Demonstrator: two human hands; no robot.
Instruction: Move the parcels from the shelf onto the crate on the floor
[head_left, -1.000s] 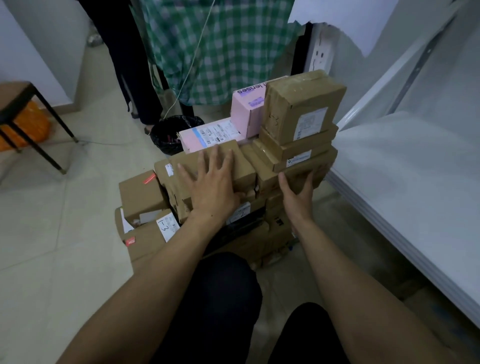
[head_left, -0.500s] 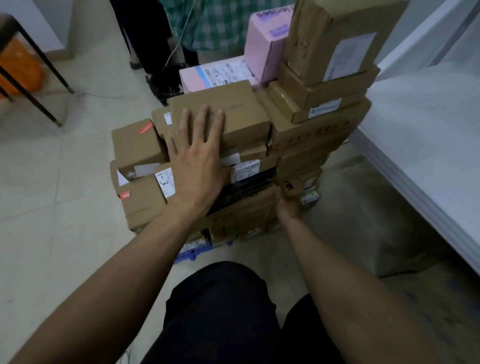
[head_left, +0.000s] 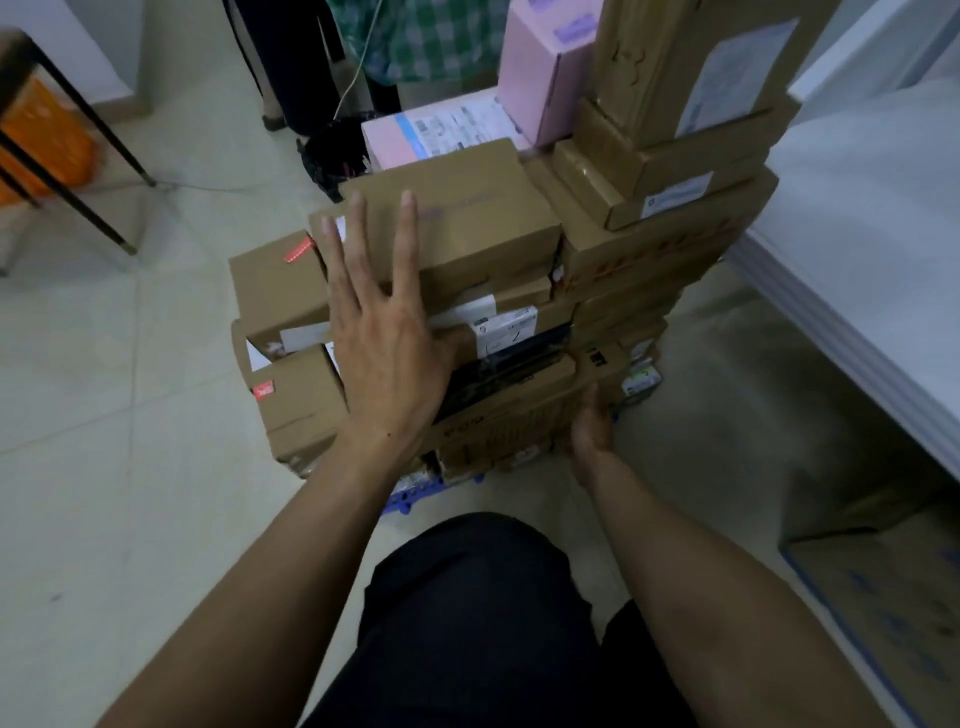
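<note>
A tall stack of brown cardboard parcels (head_left: 649, 270) stands on a blue crate (head_left: 410, 493) on the floor, and only a strip of the crate shows beneath it. Two pink boxes (head_left: 540, 78) lie on top at the back. My left hand (head_left: 384, 332) lies flat with spread fingers against the near face of the stack, its fingertips on a flat brown parcel (head_left: 467, 218). My right hand (head_left: 592, 431) presses low against the right side of the bottom parcels, fingers straight. The white shelf (head_left: 872, 244) is at the right.
A person in a checked shirt (head_left: 415, 36) stands behind the stack beside a black bin (head_left: 332, 156). A dark stool (head_left: 62, 156) with an orange bag (head_left: 36, 140) under it stands at the far left. A large carton (head_left: 883, 613) sits under the shelf.
My head has come lower and closer to the stack. My left hand slid down from the top parcel to the stack's near face, and my right hand dropped to the bottom parcels.
</note>
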